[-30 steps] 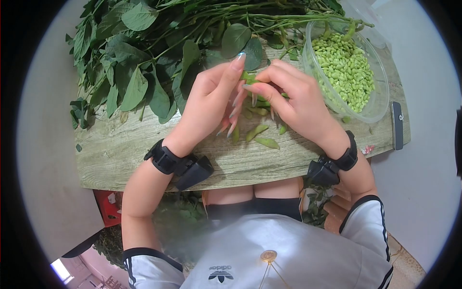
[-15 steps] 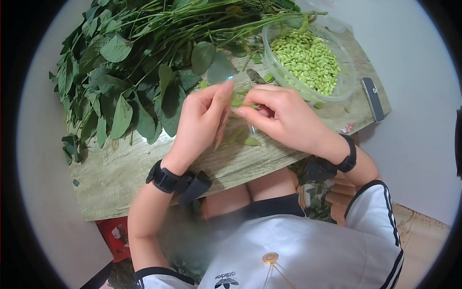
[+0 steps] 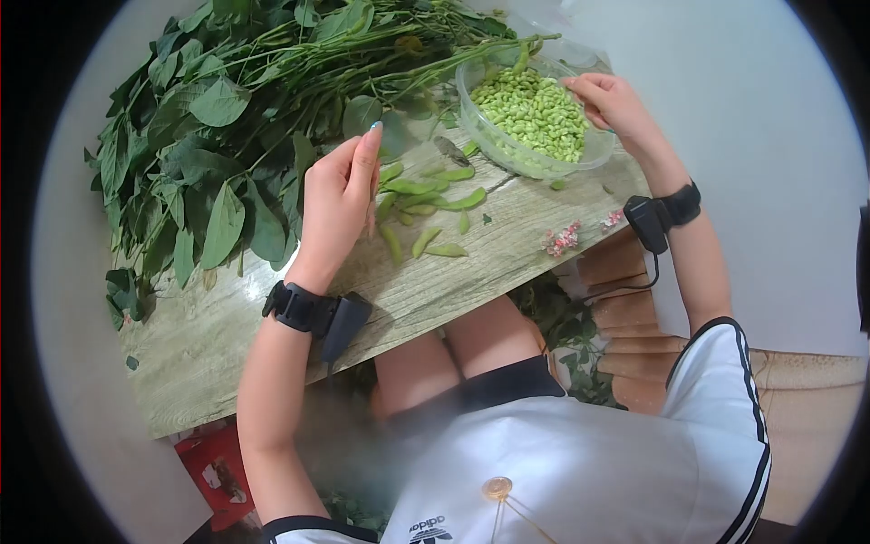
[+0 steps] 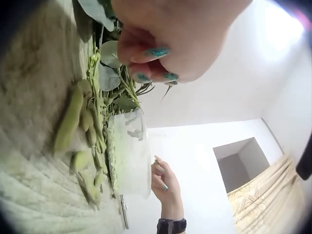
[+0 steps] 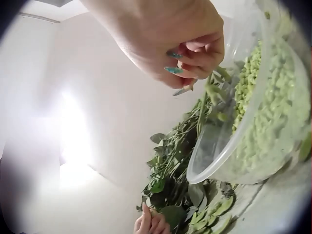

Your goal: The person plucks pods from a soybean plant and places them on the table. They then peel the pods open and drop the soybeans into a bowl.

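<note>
My right hand (image 3: 616, 109) is at the right rim of a clear plastic bowl (image 3: 594, 154) with shelled green soybeans (image 3: 535, 118) in it. Its fingers curl over the rim side, and in the right wrist view no bean shows between the fingertips (image 5: 175, 69). Thumb up, my left hand (image 3: 337, 195) hovers over the table left of several unshelled soybean pods (image 3: 421, 189). Its teal-nailed fingers (image 4: 158, 51) fold in toward the palm; I cannot tell whether a pod is inside them.
A big heap of leafy soybean stalks (image 3: 208, 118) covers the table's back left, with stems reaching over the bowl. More loose pods (image 3: 446, 250) lie toward the front edge of the wooden table (image 3: 227, 363). A phone (image 4: 124, 212) lies beyond the bowl in the left wrist view.
My hands were together over the pods, fingers on a green pod. Now the right hand has moved away right to the bowl's rim, while the left stays near the pods. The view has turned.
</note>
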A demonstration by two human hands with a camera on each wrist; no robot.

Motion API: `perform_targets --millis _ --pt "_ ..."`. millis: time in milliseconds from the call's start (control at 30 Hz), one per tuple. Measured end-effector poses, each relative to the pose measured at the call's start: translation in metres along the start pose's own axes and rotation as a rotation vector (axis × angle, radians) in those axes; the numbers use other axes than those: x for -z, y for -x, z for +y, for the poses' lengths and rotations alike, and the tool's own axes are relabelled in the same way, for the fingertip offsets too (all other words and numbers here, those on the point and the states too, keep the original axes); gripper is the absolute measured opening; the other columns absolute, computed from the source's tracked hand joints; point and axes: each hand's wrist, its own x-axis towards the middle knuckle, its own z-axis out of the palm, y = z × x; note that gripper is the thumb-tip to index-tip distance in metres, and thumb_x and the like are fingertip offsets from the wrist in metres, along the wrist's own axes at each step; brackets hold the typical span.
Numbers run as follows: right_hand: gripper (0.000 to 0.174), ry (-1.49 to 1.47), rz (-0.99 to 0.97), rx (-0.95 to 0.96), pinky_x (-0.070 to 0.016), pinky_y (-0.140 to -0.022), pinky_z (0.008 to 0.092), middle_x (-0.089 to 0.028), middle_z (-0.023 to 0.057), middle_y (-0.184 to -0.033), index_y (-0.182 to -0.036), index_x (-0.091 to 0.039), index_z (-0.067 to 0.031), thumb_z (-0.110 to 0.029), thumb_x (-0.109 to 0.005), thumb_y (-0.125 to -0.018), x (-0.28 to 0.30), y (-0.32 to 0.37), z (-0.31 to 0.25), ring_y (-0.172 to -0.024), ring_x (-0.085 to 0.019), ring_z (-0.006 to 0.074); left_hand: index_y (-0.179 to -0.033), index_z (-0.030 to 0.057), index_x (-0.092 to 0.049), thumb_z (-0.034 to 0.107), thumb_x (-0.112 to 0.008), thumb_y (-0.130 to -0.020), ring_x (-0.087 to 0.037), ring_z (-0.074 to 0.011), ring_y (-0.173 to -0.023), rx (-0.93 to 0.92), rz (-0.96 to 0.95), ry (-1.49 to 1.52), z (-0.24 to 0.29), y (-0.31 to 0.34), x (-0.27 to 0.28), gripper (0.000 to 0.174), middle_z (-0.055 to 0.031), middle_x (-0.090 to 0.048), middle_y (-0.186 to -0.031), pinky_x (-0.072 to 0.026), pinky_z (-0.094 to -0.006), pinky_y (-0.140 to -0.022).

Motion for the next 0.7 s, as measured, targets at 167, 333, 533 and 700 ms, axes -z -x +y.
perform_targets --millis 167,333,533,700 --pt "0.027 0.039 -0.014 -0.047 -0.0262 -0.046 0.0220 -0.047 -0.0063 -0.060 -0.075 -0.062 -0.0069 -0.027 -0.063 -0.093 0.000 -0.004 0.000 -0.047 -0.036 0.0026 -0.070 0.0062 -0.050 0.036 -0.046 -0.105 -0.035 -0.0026 -0.039 -0.030 -0.006 -0.026 0.000 0.001 0.001 0.045 0.0066 -0.039 -0.053 -0.0248 -0.0219 -0.039" --pt "0.028 0.081 -0.057 -0.056 -0.0265 -0.046 0.0225 -0.046 -0.0062 -0.056 -0.073 -0.063 -0.0079 -0.027 -0.063 -0.093 0.000 -0.006 -0.005 -0.045 -0.034 0.0036 -0.070 0.0068 -0.049 0.036 -0.046 -0.105 -0.034 -0.0028 -0.041 -0.059 -0.019 -0.039 -0.001 0.002 -0.001 0.045 0.0067 -0.039 -0.055 -0.0248 -0.0222 -0.039" --pt "0.031 0.160 -0.077 -0.064 -0.0274 -0.042 0.0223 -0.042 -0.0065 -0.050 -0.080 -0.066 -0.0047 -0.030 -0.061 -0.097 -0.007 0.012 -0.023 -0.043 -0.038 0.0033 -0.078 0.0088 -0.049 0.036 -0.044 -0.105 -0.032 -0.0030 -0.042 0.097 -0.131 0.167 -0.006 0.007 -0.007 0.039 0.0073 -0.037 -0.057 -0.0246 -0.0211 -0.039" --pt "0.024 0.537 0.096 0.252 -0.0396 -0.044 0.0259 -0.055 0.0031 -0.062 -0.090 -0.069 0.0015 -0.021 -0.062 -0.094 -0.001 0.079 -0.057 -0.045 -0.051 0.0083 -0.084 0.0084 -0.049 0.034 -0.044 -0.106 -0.034 -0.0027 -0.041 0.087 -0.162 0.218 0.001 0.007 -0.009 0.034 0.0062 -0.040 -0.059 -0.0275 -0.0197 -0.038"
